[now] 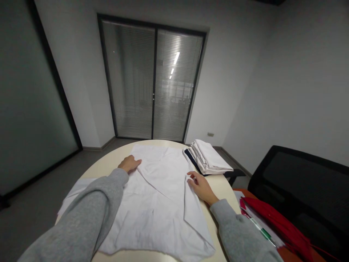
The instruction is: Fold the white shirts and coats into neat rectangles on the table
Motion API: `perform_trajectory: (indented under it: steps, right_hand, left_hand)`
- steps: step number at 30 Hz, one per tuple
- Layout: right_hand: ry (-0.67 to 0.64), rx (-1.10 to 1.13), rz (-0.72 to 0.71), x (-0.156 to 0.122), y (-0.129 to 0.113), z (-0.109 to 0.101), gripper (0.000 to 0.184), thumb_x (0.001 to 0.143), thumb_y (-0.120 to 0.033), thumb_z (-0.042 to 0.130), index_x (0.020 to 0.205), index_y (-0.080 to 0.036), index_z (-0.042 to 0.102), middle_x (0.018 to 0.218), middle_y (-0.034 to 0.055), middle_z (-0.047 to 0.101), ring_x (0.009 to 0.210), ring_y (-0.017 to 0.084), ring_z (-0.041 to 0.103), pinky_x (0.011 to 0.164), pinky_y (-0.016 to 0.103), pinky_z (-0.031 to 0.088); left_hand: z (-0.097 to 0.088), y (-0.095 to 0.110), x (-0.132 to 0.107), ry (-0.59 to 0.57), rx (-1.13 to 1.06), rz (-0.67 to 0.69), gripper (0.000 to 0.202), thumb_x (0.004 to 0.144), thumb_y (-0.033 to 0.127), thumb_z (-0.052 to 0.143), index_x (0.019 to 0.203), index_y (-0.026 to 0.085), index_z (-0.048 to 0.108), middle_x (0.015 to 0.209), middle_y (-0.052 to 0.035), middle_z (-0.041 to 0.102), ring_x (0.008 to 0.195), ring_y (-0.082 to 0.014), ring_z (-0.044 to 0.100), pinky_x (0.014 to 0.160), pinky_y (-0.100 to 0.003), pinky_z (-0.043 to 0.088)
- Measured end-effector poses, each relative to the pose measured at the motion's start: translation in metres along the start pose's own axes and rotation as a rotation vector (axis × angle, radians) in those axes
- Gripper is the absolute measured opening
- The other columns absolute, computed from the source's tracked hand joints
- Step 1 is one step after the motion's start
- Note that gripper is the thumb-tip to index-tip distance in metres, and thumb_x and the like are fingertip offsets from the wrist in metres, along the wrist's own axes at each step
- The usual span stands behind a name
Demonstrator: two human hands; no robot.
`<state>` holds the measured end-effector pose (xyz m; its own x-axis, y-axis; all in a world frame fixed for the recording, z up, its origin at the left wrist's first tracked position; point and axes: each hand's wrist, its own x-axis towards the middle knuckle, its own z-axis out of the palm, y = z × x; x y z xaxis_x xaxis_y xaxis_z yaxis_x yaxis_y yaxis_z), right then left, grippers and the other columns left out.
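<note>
A white garment point(152, 203), shirt-like, lies spread over the round table, its lower edge close to me. My left hand point(130, 164) is at the garment's upper left, thumb and fingers closed on the cloth, with a crease running from them toward the middle. On the right side my right hand point(200, 185) pinches the edge of a turned-over strip of the same cloth, fingers curled. Just beyond that hand sits a stack of folded white clothes point(208, 156), with a dark piece showing at its left side.
The round cream table point(98, 165) has white cloth point(77, 189) at its left edge. To the right stands a black mesh chair point(297, 189) with red fabric point(268, 214) and a clear-and-green packet on its seat. A glazed door with blinds point(154, 83) is behind.
</note>
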<state>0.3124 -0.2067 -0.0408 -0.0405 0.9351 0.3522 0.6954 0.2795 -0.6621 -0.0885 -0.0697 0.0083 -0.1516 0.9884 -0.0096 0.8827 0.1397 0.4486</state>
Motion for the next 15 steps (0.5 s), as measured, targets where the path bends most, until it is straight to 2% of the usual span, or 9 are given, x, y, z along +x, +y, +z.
perform_trajectory:
  steps: [2,4,6,9,12,15]
  right_hand:
    - [-0.005,0.015,0.009,-0.001,-0.001,0.0,0.033,0.084,-0.032,0.063,0.116,-0.024,0.07,0.09,0.0004,0.065,0.074,0.018,0.054,0.075,0.032,0.04]
    - [-0.019,0.049,0.022,-0.001,0.0,-0.001,0.032,0.084,-0.032,0.063,0.114,-0.024,0.07,0.082,-0.0019,0.06,0.071,0.017,0.051,0.072,0.031,0.039]
    - [-0.035,0.106,0.039,-0.001,0.003,-0.004,0.033,0.085,-0.034,0.063,0.116,-0.024,0.068,0.074,-0.0042,0.053,0.068,0.016,0.048,0.067,0.029,0.037]
    - [-0.057,0.219,0.058,0.001,0.01,-0.01,0.037,0.088,-0.04,0.06,0.121,-0.023,0.063,0.069,-0.0068,0.041,0.063,0.015,0.042,0.061,0.027,0.036]
    - [-0.067,0.316,0.061,0.002,0.015,-0.015,0.039,0.089,-0.046,0.06,0.12,-0.022,0.06,0.067,-0.008,0.035,0.06,0.014,0.038,0.058,0.026,0.034]
    - [-0.059,0.374,0.06,0.002,0.016,-0.017,0.041,0.088,-0.048,0.061,0.12,-0.022,0.058,0.068,-0.0077,0.038,0.06,0.014,0.04,0.058,0.027,0.036]
  left_hand:
    - [0.008,-0.001,0.009,0.021,-0.004,0.026,0.037,0.08,0.036,0.069,0.113,0.018,0.068,0.124,-0.0143,0.073,0.117,-0.0303,0.068,0.09,-0.032,0.052]
    - [0.008,-0.003,0.016,0.072,-0.007,0.027,0.04,0.084,0.029,0.064,0.124,0.021,0.064,0.126,-0.0112,0.072,0.115,-0.0275,0.069,0.091,-0.032,0.052]
    - [0.003,-0.007,0.024,0.14,-0.002,0.014,0.043,0.091,0.028,0.055,0.133,0.021,0.056,0.132,-0.0122,0.068,0.118,-0.0293,0.066,0.094,-0.037,0.051]
    - [-0.005,-0.014,0.031,0.197,0.029,0.014,0.04,0.096,0.027,0.048,0.135,0.019,0.054,0.138,-0.0166,0.063,0.122,-0.0349,0.062,0.095,-0.044,0.049]
    - [0.0,-0.018,0.029,0.192,0.068,0.049,0.038,0.095,0.024,0.05,0.131,0.016,0.056,0.135,-0.0197,0.062,0.118,-0.0367,0.063,0.094,-0.045,0.049]
    - [0.008,-0.019,0.026,0.199,0.097,0.09,0.039,0.095,0.018,0.048,0.133,0.012,0.055,0.132,-0.0217,0.062,0.116,-0.0353,0.063,0.094,-0.044,0.049]
